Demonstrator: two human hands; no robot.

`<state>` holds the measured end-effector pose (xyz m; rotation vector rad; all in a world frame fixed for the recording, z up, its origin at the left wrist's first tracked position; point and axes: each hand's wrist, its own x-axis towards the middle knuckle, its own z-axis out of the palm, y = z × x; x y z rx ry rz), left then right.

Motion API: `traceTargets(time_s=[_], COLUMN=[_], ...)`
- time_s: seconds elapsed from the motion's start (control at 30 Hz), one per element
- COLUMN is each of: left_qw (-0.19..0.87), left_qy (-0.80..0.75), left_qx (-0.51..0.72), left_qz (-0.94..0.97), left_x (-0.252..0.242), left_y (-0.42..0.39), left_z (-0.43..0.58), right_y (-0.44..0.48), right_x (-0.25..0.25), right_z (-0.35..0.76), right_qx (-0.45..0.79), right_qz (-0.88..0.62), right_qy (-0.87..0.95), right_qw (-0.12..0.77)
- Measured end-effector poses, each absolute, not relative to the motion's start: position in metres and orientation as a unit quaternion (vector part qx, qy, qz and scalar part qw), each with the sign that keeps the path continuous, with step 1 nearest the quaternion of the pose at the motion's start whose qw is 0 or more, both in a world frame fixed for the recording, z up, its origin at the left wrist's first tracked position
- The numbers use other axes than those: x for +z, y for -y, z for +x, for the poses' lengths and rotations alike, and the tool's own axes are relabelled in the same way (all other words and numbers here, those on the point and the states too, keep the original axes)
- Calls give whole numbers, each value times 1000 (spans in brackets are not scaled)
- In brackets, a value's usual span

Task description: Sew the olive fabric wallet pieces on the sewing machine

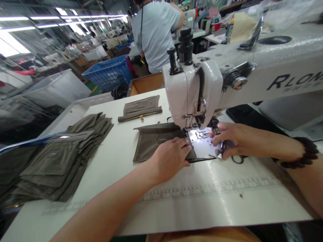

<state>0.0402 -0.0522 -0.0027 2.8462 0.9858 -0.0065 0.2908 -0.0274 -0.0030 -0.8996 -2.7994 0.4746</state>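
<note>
My left hand (171,156) lies flat, fingers together, on a grey-green fabric pocket piece (153,143) whose right edge sits under the head of a white sewing machine (202,90). My right hand (230,141) rests to the right of the lit needle area (202,136), its fingers curled around small dark scissors (236,158) whose loop shows under the palm. A dark bead bracelet (301,154) is on that wrist.
A big stack of similar grey-green pieces (63,158) lies at the left of the white table (202,198). One zipped piece (141,109) lies behind the work. A person in a light shirt (156,33) stands beyond, near a blue crate (109,72).
</note>
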Motion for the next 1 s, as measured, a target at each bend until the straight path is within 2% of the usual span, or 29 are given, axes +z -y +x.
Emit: traceTargets(time_s=[0.1, 0.27, 0.33, 0.5, 0.6, 0.83, 1.0], left_qw=[122, 290, 333, 353, 352, 372, 362], left_qy=[-341, -360, -381, -450, -463, -483, -489], left_qx=[48, 142, 161, 198, 215, 226, 227], left_qz=[931, 875, 847, 796, 784, 759, 760], left_x=[-12, -16, -16, -17, -18, -20, -20], left_y=[48, 36, 34, 33, 35, 35, 35], left_z=[36, 24, 23, 22, 22, 23, 24], right_y=[32, 36, 36, 46, 54, 57, 56], right_x=[-9, -26, -30, -28, -27, -32, -32], right_z=[275, 236, 231, 238, 237, 229, 227], right_qx=[114, -126, -168, -112, -116, -23, -60], right_qz=[-305, -407, -403, -240, -196, -237, -246], right_qy=[941, 893, 886, 949, 960, 948, 938], right_qw=[97, 144, 156, 174, 163, 210, 237])
